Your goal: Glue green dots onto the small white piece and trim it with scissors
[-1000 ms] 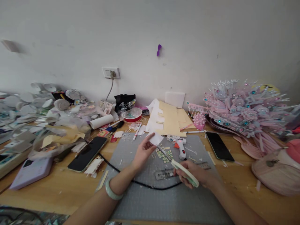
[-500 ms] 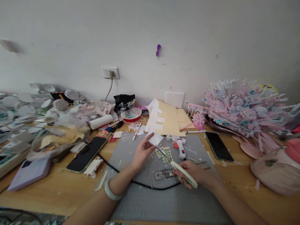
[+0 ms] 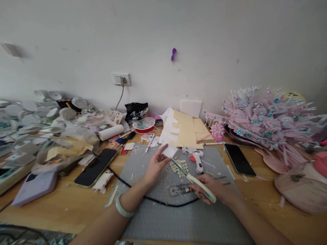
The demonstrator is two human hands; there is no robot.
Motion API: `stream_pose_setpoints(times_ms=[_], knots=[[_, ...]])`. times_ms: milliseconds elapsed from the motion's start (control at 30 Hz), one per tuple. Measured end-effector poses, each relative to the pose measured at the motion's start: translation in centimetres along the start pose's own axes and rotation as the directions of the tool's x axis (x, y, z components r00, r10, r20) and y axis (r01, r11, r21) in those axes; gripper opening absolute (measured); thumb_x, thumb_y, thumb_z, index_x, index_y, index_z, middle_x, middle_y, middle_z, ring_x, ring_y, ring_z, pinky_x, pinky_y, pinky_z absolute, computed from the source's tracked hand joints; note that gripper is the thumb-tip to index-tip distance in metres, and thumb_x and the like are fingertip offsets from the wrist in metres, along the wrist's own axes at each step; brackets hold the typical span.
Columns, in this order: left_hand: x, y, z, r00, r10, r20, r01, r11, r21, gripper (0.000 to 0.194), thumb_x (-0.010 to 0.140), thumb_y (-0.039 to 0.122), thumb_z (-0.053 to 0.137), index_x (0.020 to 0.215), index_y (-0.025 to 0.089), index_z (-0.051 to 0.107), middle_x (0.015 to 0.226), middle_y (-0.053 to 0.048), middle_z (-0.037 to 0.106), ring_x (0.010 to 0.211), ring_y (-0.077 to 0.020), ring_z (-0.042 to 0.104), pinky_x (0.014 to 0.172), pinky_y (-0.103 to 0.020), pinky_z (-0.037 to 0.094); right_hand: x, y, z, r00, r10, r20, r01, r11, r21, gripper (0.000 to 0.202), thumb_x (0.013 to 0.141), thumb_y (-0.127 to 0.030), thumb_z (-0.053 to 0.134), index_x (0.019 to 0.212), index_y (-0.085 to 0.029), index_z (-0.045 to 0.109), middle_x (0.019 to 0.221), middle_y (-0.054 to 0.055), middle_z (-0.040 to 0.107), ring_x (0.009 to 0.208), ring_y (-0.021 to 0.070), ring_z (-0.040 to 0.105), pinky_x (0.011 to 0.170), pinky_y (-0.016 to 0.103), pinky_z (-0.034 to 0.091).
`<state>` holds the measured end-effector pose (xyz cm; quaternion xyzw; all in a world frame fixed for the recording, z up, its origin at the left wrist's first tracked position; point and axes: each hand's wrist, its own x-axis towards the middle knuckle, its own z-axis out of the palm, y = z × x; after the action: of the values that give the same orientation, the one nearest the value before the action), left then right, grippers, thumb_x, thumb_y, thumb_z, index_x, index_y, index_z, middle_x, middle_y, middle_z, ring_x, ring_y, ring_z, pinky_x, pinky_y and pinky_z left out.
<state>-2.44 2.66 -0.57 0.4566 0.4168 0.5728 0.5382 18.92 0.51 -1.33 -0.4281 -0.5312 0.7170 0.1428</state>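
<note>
Between the thumb and fingers of my left hand (image 3: 156, 164) is a small piece of white paper (image 3: 170, 150), held above the cutting mat. A pair of scissors (image 3: 195, 182) with pale handles sits in my right hand (image 3: 208, 189), its blades pointing up and left to the paper's lower edge by my left fingertips. Whether the blades touch the paper is hard to see. Below the blades lies a patch of small green-and-white round pieces (image 3: 179, 168). A metal ruler (image 3: 180, 189) lies partly under my right hand, and a white glue gun (image 3: 198, 160) rests just beyond it.
The grey cutting mat (image 3: 163, 217) carries a black cable (image 3: 166, 205). Phones lie at the left (image 3: 95, 167) and right (image 3: 239, 159). Cream card sheets (image 3: 187, 127) lie at the back. Pink beaded ornaments (image 3: 265, 119) and a pink hairbrush (image 3: 272, 161) are at the right; bags and craft parts crowd the left.
The whole view has shifted very slightly. Both hands keep nearly the same pose, with the paper and scissors still held.
</note>
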Motion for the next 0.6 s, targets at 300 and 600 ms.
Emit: stream_pose_setpoints(times_ms=[300,600], knots=[[0.9,0.0,-1.0,0.986,0.04,-0.164,-0.046,0.998,-0.032,0.057,0.062,0.019,0.06,0.117,0.016,0.047,0.058,0.005,0.048,0.057,-0.0076,0.041,0.059,-0.02,0.031,0.7,-2.3,0.3,0.995,-0.075,-0.06,0.088,0.96,0.267,0.036,0.062,-0.049,0.057,0.062,-0.014,0.051,0.039,-0.006,0.042,0.029,0.0024,0.034,0.025,0.013,0.022],[1.2,-0.1,-1.3,0.976,0.072,-0.204,-0.068,0.997,0.027,0.056,0.062,0.022,0.061,0.116,0.016,0.048,0.056,0.005,0.044,0.055,-0.0084,0.039,0.055,-0.021,0.029,2.0,-1.7,0.5,0.998,-0.046,0.052,0.032,0.967,0.254,0.034,0.059,-0.046,0.063,0.065,-0.014,0.051,0.046,-0.006,0.043,0.032,0.002,0.035,0.026,0.013,0.023]])
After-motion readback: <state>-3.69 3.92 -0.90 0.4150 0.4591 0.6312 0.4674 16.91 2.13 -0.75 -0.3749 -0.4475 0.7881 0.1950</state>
